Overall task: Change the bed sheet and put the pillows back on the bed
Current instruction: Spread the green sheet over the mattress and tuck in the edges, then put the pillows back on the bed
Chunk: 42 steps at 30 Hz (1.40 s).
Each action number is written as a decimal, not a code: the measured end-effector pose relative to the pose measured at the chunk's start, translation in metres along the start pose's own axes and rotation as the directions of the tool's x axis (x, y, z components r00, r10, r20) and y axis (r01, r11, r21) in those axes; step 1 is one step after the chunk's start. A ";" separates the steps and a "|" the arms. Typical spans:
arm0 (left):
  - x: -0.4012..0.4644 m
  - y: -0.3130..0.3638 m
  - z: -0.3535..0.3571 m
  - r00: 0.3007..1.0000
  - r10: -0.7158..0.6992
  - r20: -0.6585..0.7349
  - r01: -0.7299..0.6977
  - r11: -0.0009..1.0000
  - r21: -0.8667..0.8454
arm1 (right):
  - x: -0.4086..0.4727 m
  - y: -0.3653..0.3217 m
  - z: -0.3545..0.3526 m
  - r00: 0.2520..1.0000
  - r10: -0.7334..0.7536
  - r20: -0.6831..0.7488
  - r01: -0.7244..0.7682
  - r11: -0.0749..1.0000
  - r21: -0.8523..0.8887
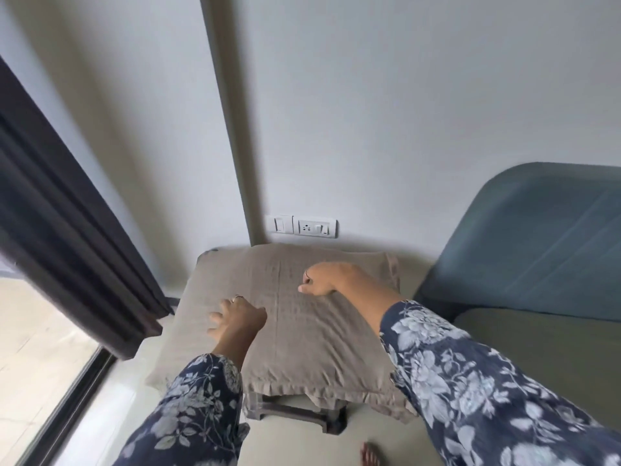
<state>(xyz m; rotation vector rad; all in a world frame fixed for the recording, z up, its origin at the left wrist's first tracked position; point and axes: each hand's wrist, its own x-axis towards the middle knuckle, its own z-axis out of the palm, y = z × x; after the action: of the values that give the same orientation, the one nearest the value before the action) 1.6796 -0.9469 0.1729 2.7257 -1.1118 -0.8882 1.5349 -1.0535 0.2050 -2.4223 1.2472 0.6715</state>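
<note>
Pale grey walls meet at a corner behind a small dark stool (295,413) that stands on the floor beside the bed (544,351), with a switch plate (301,226) low on the wall and a dark curtain (67,237) at the left. On the stool lies the pillow (302,331), and perhaps a second one under it, because another fabric edge shows below; both hang over the stool's edges on all sides. Its cover is grey-brown, a little wrinkled, with a seam line down the middle and a flat border around. The left hand (237,319) rests on the pillow near its left edge with fingers spread and loose, holding nothing. The right hand (319,277) is on the far part, toward the wall, with fingers curled into the fabric; I cannot tell if this grip really holds the cover. I judge the pillow to be light, soft and not fragile; it will bend if lifted by one corner. Better to take it at two opposite edges.
</note>
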 end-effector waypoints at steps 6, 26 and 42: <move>0.030 0.029 0.011 0.990 -0.134 -0.040 0.127 0.980 -0.153 | 0.053 0.042 -0.018 0.999 -0.038 0.013 0.038 0.998 -0.044; 0.075 0.036 0.132 0.590 -0.717 0.372 0.706 0.234 -0.669 | 0.242 0.132 0.017 0.968 -0.123 0.220 0.096 0.987 0.131; 0.056 0.007 0.130 0.626 -0.611 0.484 0.435 -0.241 -0.867 | 0.242 0.121 -0.001 0.993 -0.074 0.096 0.014 0.858 0.513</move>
<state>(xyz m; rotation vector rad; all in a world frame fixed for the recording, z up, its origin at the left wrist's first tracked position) 1.6381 -0.9694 0.0395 1.6724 0.8447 -0.8955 1.5575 -1.2835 0.0635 -1.9370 1.1434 0.3889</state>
